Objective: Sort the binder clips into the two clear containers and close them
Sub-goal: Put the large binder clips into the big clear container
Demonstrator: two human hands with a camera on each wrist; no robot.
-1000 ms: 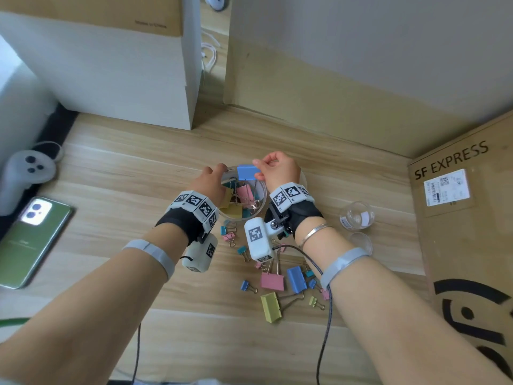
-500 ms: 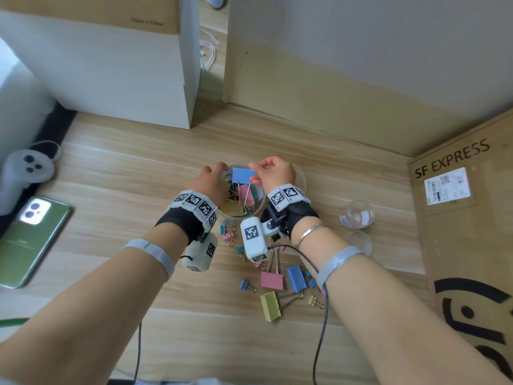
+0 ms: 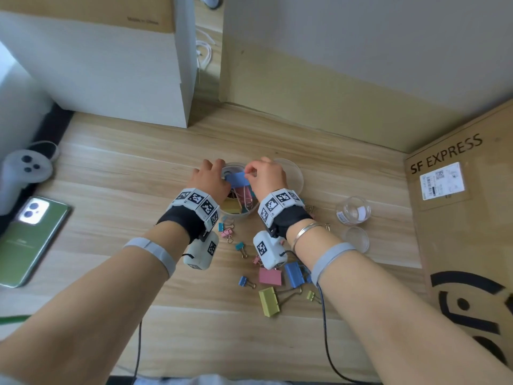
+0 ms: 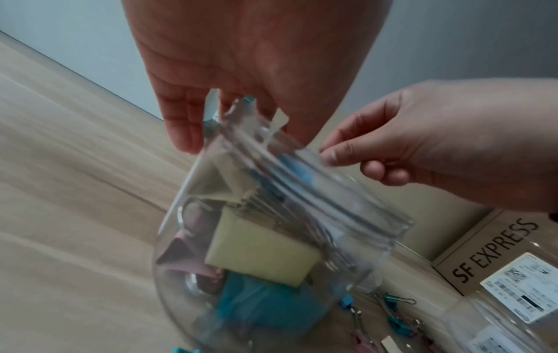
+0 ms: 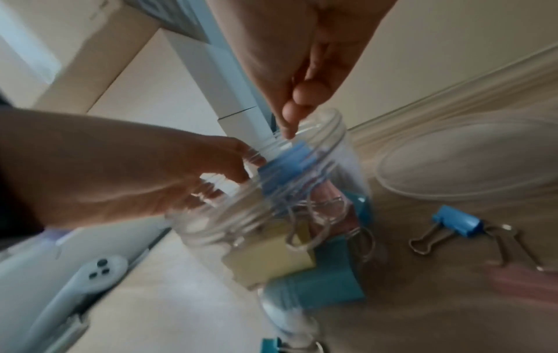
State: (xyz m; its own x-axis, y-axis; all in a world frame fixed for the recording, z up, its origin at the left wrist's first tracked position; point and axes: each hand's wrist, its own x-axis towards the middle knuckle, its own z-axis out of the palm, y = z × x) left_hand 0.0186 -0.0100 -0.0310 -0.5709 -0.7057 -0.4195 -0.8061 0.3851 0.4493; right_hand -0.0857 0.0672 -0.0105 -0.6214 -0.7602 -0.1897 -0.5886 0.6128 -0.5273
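The left hand (image 3: 212, 180) wraps its curled fingers around the threaded neck of the large clear jar (image 3: 236, 213), thumb on the near side, gripping it on the wooden table (image 3: 111, 190). The right hand (image 3: 266, 177) hovers over the jar's open mouth, thumb and forefinger pinched on a big blue binder clip (image 3: 236, 179) that lies across the rim, part of it already inside the neck.

Inside the jar sit several large clips: a yellow one (image 4: 259, 253) against the near wall, a teal one (image 4: 265, 308) at the bottom and a pink one (image 4: 187, 258) beside them, with wire handles tangled above. The jar's wide clear lid (image 3: 291, 173) lies flat on the table just behind the right hand.

To the right, well apart from the jar, a small clear jar (image 3: 353, 211) lies on the table with a white label showing through its wall; whether it holds any clips cannot be told. Its small round lid (image 3: 356, 239) rests just in front of it.

Loose clips are scattered on the table between the forearms: a large pink clip (image 3: 270, 276), a large blue clip (image 3: 294, 275), a large yellow clip (image 3: 268, 301), and small teal, blue, pink and yellow ones around them.

Farther out, a green phone (image 3: 30, 237) and a white controller (image 3: 26, 169) lie at the left, and a cardboard box (image 3: 466, 218) printed SF EXPRESS stands at the right.
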